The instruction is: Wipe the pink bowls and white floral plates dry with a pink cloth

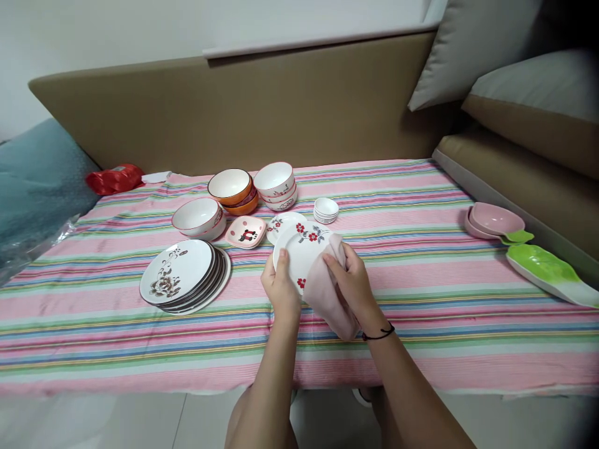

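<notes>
My left hand (281, 285) grips the left edge of a white plate (294, 257) with red flowers, its thumb on the upper face. Against the plate's right side, my right hand (352, 280) pinches a pale pink cloth (322, 293), which hangs down over the lower right rim. The plate is held tilted above the striped cloth cover. Just behind it lies another flowered plate (286, 219), partly hidden. A small square dish (246, 232) with a red and black picture rests to the left, and a stack of little white dishes (326, 209) stands beyond the plate.
Left of my hands is a stack of brown-flowered plates (175, 274). Bowls stand behind: a red-rimmed pair (199, 218), an orange stack (233, 187) and a white stack (276, 182). At right lie pink bowls (496, 219) and a green dish (545, 265). A sofa back (318, 112) rises behind.
</notes>
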Tool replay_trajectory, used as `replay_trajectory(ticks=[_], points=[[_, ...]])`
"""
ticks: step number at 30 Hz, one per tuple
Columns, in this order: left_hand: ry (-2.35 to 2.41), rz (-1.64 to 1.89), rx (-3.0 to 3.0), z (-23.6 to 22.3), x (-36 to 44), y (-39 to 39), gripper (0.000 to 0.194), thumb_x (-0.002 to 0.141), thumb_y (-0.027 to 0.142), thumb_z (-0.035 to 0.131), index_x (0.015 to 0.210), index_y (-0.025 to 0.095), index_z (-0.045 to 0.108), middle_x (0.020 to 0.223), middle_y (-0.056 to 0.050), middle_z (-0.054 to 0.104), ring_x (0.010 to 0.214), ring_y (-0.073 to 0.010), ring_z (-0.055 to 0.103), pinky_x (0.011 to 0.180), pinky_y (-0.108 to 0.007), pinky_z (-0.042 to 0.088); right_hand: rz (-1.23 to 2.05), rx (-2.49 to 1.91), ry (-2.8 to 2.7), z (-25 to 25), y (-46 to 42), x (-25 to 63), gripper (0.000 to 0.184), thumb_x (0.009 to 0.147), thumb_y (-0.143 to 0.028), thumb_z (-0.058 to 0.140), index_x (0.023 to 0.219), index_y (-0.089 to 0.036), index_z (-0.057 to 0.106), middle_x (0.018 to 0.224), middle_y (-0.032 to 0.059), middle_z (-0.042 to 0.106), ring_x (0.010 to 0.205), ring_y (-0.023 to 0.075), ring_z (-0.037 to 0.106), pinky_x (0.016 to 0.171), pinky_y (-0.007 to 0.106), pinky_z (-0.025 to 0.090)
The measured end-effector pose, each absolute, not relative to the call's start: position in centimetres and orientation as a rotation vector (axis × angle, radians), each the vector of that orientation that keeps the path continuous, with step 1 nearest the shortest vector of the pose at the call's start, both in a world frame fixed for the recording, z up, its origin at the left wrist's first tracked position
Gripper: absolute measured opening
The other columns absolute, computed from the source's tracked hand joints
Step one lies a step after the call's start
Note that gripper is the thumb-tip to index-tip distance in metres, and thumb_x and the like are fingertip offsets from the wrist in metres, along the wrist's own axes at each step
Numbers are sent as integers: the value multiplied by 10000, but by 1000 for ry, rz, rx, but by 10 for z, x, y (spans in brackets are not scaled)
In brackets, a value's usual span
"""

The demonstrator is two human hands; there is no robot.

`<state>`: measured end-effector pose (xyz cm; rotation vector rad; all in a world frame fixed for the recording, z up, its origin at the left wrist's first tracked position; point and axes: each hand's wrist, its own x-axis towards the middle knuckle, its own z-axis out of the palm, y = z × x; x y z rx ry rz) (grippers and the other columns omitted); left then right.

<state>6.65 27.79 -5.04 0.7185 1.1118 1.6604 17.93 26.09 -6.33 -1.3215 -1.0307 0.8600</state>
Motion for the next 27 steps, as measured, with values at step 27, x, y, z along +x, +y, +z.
replay_trajectory(ticks=[27], points=[[1094, 1368, 978, -49, 55, 278, 317, 758, 429, 652, 905, 150, 690, 798, -39, 670, 676, -155, 581, 605, -234, 441, 796, -1429, -885, -59, 263, 188, 313, 698, -466, 671, 685, -169, 577, 641, -20, 540, 639, 140, 482, 575, 247, 393]])
